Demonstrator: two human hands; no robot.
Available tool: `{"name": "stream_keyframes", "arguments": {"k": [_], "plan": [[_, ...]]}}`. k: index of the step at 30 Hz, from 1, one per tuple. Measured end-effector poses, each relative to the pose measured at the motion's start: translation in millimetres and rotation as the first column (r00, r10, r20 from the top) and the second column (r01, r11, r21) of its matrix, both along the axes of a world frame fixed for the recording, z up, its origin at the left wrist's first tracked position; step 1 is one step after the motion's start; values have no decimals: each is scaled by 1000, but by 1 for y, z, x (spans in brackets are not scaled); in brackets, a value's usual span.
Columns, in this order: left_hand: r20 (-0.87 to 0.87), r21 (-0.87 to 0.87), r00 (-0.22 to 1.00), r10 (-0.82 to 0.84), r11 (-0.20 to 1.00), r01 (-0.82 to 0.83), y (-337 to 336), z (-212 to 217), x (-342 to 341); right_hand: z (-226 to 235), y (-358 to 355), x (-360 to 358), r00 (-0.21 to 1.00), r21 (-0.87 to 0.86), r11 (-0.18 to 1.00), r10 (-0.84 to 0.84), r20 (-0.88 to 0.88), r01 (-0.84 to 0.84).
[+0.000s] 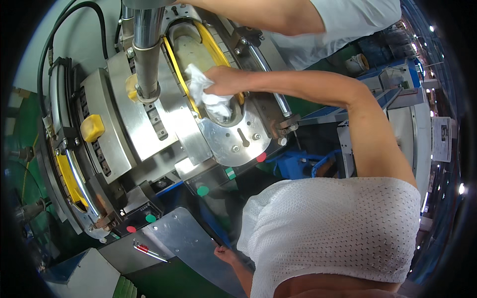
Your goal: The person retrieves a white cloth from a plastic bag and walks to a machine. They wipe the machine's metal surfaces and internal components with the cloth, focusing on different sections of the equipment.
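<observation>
My right arm reaches across the machine, and my right hand [223, 80] is closed around a crumpled white cloth [206, 92]. The cloth touches the lower part of a pale oval mould recess [191, 49], which has yellow strips [213, 42] along its sides. A rounded metal end plate [233, 141] sits just below the cloth. Low in the view, my left hand [226, 254] has curled fingers beside the edge of a smooth metal plate [186, 243]. A thin dark edge shows at its fingertips; what it grips, if anything, is unclear.
Another person's arm [263, 15] with a white sleeve comes in at the top. A steel column [147, 69] stands over the machine. A second yellow-lined station [69, 174] lies left. Red and green buttons [202, 190] line the front. A pen [150, 253] lies near the plate.
</observation>
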State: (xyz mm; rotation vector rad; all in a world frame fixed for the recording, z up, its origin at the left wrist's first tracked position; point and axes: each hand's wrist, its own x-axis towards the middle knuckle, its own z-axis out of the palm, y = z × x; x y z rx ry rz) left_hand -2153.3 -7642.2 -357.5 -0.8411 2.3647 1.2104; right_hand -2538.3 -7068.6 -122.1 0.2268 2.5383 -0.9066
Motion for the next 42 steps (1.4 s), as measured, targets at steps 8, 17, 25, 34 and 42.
{"name": "stream_keyframes", "arguments": {"k": [8,17,25,34,42], "plan": [[126,215,980,154,960,-178,10,-48,28,-34,-14,-3,964,-141,989,-7,267,46],[118,110,993,10,994,-23,35,-33,18,-57,8,-29,829,-117,842,539,146,-527],[227,151,974,-8,988,-27,55,-20,-17,-66,-6,-20,826,92,823,549,127,-560],[-15,190,1000,6,982,-3,18,-68,44,9,3,-12,924,-168,920,372,84,-355],[139,425,953,267,854,-301,5,-75,64,-45,40,-10,866,-649,621,-486,122,440]]}}
